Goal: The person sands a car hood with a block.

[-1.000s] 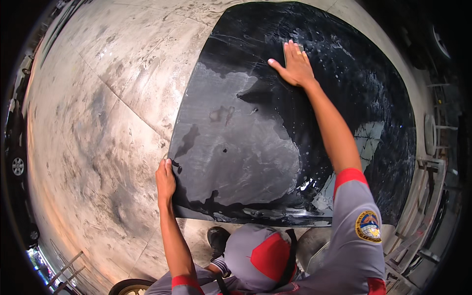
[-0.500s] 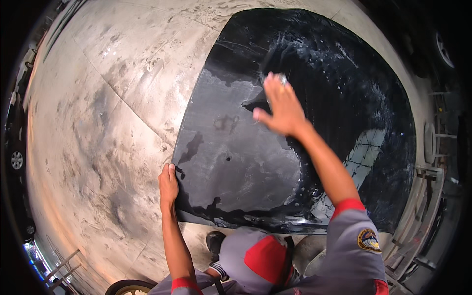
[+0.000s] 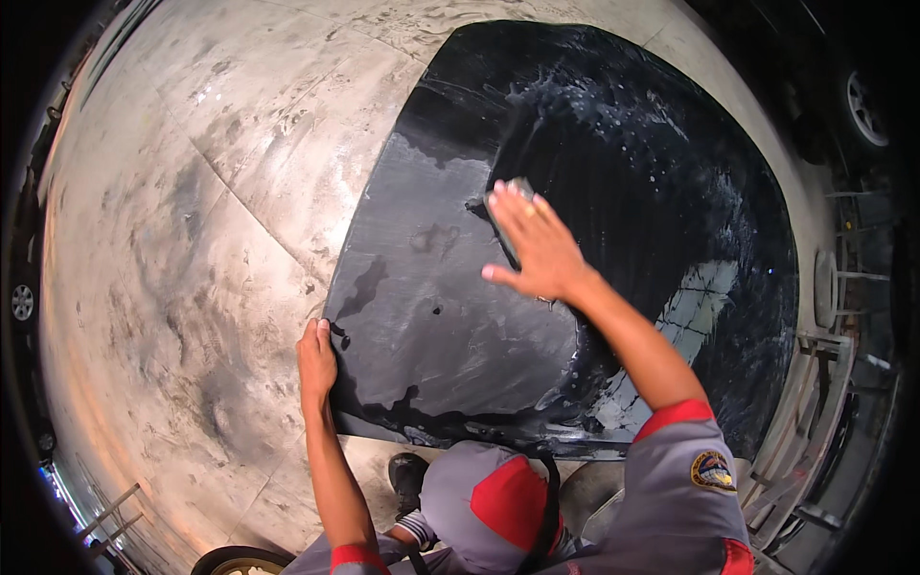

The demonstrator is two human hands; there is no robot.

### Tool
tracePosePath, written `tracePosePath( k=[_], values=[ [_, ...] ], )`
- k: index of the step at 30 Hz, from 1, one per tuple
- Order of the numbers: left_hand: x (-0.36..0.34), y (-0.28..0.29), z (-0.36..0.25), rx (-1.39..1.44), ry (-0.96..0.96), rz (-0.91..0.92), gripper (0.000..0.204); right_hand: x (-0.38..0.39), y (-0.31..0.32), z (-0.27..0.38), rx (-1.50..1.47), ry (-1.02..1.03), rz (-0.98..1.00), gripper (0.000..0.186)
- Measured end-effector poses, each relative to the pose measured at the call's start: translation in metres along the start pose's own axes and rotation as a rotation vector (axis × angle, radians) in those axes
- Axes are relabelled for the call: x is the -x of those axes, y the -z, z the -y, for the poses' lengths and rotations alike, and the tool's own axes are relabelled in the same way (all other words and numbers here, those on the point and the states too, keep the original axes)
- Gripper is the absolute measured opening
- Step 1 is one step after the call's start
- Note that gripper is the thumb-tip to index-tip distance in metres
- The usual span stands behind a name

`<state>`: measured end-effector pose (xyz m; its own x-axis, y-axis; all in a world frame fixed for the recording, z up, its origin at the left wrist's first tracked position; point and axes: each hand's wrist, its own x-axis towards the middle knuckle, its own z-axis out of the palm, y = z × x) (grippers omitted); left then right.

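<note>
1. Landmark: dark panel (image 3: 623, 220), broad with a rounded far edge, lying across the middle; every place below is relative to it.
2. Right hand (image 3: 537, 247): over panel's middle, palm down, laid out flat, thumb spread, not clenched. Slightly blurred.
3. Small pad (image 3: 518, 185): under right fingers, on panel's face; pressed beneath, not pinched, mostly hidden.
4. Left hand (image 3: 317, 356): at panel's near left edge, fingertips touching rim. Underside hidden, cannot tell if it's grasping the edge.
5. Panel surface: dull grey patch (image 3: 450, 316) on left part, glossy black around it; whitish droplets on far part, pale reflection (image 3: 698, 302) on near right part.
6. Grey-and-red cap (image 3: 494, 503): just beyond panel's near edge; dark shoe (image 3: 408, 475) left of cap, also off near edge.
7. Stained floor (image 3: 211, 220): left of panel and around it.
8. Metal frame (image 3: 815, 412): right of panel, near side.
</note>
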<state>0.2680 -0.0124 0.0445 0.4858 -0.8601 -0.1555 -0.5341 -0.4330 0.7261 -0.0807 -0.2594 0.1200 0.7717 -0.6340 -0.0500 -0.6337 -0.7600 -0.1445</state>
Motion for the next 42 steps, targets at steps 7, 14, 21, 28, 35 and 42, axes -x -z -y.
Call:
tracePosePath(
  k=[7, 14, 21, 28, 35, 42],
  values=[
    [0.001, 0.004, -0.003, -0.06, -0.025, 0.022, 0.036, -0.044, -0.007, -0.064, 0.155, -0.276, -0.246, 0.107],
    [-0.001, -0.001, -0.002, -0.041, 0.013, 0.009, 0.035, -0.037, -0.008, -0.028, 0.098, -0.159, -0.226, 0.103],
    [-0.001, 0.001, 0.003, -0.049, -0.025, 0.027, 0.038, 0.008, -0.008, 0.059, -0.206, 0.063, -0.064, 0.107],
    [0.002, 0.002, 0.003, -0.057, -0.036, 0.01, 0.036, -0.041, -0.011, -0.053, 0.013, -0.256, -0.29, 0.099],
    [0.001, 0.002, 0.0, -0.048, -0.001, 0.023, 0.036, 0.053, -0.012, 0.022, -0.088, 0.01, 0.025, 0.106],
    [0.0, 0.002, -0.001, -0.081, 0.015, 0.004, 0.036, -0.023, 0.002, -0.085, 0.062, -0.437, -0.294, 0.102]
  ],
)
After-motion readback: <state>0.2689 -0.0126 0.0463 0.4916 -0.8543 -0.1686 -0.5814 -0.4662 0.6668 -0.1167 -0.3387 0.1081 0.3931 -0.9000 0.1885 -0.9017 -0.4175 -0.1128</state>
